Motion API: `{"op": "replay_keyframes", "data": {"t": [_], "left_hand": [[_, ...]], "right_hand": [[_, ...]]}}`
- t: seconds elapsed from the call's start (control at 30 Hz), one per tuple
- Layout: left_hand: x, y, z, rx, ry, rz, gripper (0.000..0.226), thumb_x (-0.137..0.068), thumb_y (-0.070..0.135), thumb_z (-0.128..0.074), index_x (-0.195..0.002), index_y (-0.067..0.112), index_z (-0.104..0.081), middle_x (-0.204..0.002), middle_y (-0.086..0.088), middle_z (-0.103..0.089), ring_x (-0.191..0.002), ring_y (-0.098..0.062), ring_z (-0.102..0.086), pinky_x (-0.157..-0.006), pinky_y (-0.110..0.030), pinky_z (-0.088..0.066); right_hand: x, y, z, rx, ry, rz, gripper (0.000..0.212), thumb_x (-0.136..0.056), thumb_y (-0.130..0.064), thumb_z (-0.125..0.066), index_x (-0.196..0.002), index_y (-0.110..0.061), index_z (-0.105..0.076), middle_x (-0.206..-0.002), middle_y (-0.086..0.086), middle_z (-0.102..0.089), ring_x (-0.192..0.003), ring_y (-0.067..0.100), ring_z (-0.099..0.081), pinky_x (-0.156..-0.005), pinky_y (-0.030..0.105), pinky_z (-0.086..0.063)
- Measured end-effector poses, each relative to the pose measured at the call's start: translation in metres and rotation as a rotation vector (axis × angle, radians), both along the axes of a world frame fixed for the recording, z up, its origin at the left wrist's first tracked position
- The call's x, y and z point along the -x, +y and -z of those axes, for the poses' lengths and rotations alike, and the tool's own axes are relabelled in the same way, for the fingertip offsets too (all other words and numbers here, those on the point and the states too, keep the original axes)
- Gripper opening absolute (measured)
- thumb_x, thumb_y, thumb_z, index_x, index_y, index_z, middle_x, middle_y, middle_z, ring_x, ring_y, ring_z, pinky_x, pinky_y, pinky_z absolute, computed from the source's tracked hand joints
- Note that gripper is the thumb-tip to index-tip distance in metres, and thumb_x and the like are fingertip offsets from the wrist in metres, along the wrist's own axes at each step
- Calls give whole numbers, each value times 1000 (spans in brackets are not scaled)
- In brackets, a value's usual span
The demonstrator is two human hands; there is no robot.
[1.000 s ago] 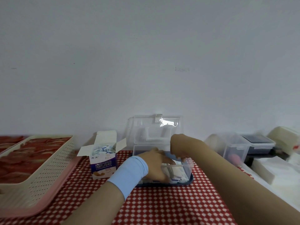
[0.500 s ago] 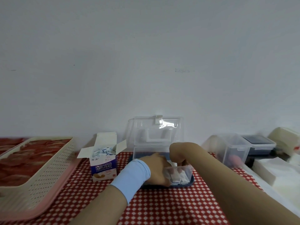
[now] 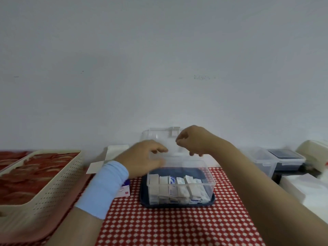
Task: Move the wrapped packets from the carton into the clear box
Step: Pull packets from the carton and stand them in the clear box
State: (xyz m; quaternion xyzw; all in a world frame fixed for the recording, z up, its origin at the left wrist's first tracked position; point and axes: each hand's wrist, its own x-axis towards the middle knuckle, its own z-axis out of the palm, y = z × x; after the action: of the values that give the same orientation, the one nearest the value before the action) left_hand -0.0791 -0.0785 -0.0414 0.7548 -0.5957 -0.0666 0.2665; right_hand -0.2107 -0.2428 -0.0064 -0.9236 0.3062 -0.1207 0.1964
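Observation:
The clear box stands on a dark blue tray at the table's centre, its lid open and upright against the wall. Several white and blue wrapped packets stand in a row inside it. My left hand, blurred and with a light blue wristband, hovers over the box's left rim with relaxed fingers and holds nothing. My right hand is raised in front of the lid, fingers loosely curled downward, nothing visible in them. The carton sits left of the box, mostly hidden behind my left wrist.
A cream perforated basket with red contents fills the left side. Clear lidded containers and a dark-lidded one stand at the right, with a white paper stack in front. A red checked cloth covers the table.
Both hands have lifted out of the clear box, the right up in front of the lid, the left to the box's left rim. The packets stay inside.

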Motion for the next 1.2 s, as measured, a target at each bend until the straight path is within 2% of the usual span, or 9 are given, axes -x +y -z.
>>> {"op": "replay_keyframes", "data": {"t": [0.13, 0.27, 0.4, 0.57, 0.67, 0.87, 0.97, 1.13, 1.2], "left_hand": [[-39, 37, -3, 215, 36, -236, 18, -98, 28, -56, -110, 37, -64, -106, 20, -61, -94, 5, -55, -74, -13, -43], [-82, 64, 18, 191, 29, -422, 16, -95, 22, -59, -98, 37, -64, -103, 14, -65, -88, 4, -56, -77, -20, -41], [-102, 81, 35, 84, 3, -453, 16, -93, 24, -63, -93, 40, -64, -105, 13, -62, -94, -2, -58, -82, -23, -43], [-110, 81, 43, -10, -32, -435, 14, -92, 40, -61, -102, 43, -70, -118, 17, -63, -102, -4, -60, -97, -29, -46], [-110, 77, 45, -46, -42, -421, 24, -96, 36, -57, -116, 36, -70, -124, 12, -64, -107, -8, -60, -88, -19, -38], [-110, 71, 46, 7, 25, -404, 35, -93, 14, -57, -125, 28, -65, -119, 7, -66, -89, -3, -53, -81, -15, -36], [-114, 68, 46, 6, 65, -403, 37, -90, 11, -57, -119, 31, -66, -113, 10, -68, -88, -2, -56, -81, -15, -39], [-122, 69, 48, -34, 55, -392, 20, -90, 31, -64, -105, 42, -70, -109, 21, -64, -97, 1, -59, -89, -21, -45], [-120, 68, 48, -45, 23, -372, 15, -89, 38, -65, -103, 41, -71, -102, 24, -63, -94, 3, -58, -83, -20, -44]], "right_hand": [[-23, 35, 0, -28, -218, -184, 21, -95, -28, -61, -111, -25, -74, -101, -14, -68, -89, 3, -61, -73, 14, -43], [-57, 63, 16, -5, -225, -296, 21, -95, -22, -63, -112, -25, -74, -105, -13, -69, -88, -3, -58, -85, 15, -46], [-91, 83, 31, 25, -197, -344, 21, -94, -16, -63, -109, -25, -75, -105, -11, -71, -78, -8, -56, -74, 8, -42], [-128, 100, 46, 185, -13, -326, 21, -93, -19, -65, -107, -28, -76, -108, -9, -74, -97, 9, -66, -87, 30, -56], [-143, 102, 55, 286, 104, -300, 17, -91, -27, -67, -104, -33, -77, -101, -11, -74, -91, 11, -65, -82, 31, -57], [-165, 106, 70, 410, 195, -269, 16, -92, -32, -65, -104, -30, -75, -93, -5, -70, -82, 16, -64, -78, 32, -57], [-169, 104, 74, 399, 202, -263, 16, -91, -24, -66, -105, -24, -74, -93, -2, -69, -81, 17, -64, -80, 34, -58], [-163, 99, 73, 278, 108, -275, 18, -93, -22, -63, -103, -28, -76, -94, -3, -71, -83, 17, -66, -78, 33, -58], [-157, 96, 72, 191, 36, -262, 17, -93, -21, -63, -101, -27, -77, -96, -4, -72, -85, 16, -66, -80, 34, -58]]}}
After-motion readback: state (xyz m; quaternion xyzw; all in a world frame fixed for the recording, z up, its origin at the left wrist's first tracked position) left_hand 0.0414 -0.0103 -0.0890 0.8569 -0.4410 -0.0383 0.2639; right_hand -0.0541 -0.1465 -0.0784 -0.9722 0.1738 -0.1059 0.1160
